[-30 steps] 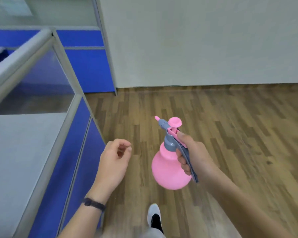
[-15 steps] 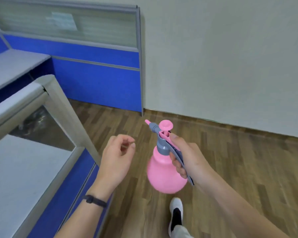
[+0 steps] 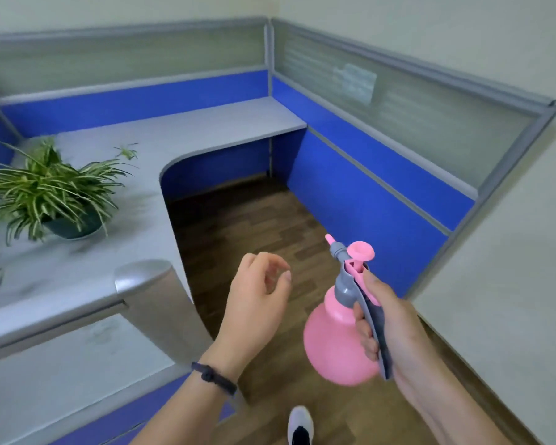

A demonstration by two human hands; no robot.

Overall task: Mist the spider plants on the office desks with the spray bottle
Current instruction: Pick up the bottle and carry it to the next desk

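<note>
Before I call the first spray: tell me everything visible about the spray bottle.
The spray bottle is a pink, round-bellied plastic bottle with a grey pump head, a short pink-tipped nozzle pointing up and left, a pink plunger knob on top and a long grey trigger lever. It is held tilted in mid-air over the wood floor; only the right hand touches it, fingers wrapped round lever and neck. Its fill level cannot be seen.

Blue cubicle partitions point(image 3: 366, 175), wood-plank floor point(image 3: 254, 232), white shoe point(image 3: 299, 425), pale wall point(image 3: 511, 252)

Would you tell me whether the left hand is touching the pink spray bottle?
Apart: the head view shows wood floor between the left hand and the spray bottle, held by the right hand.
</note>
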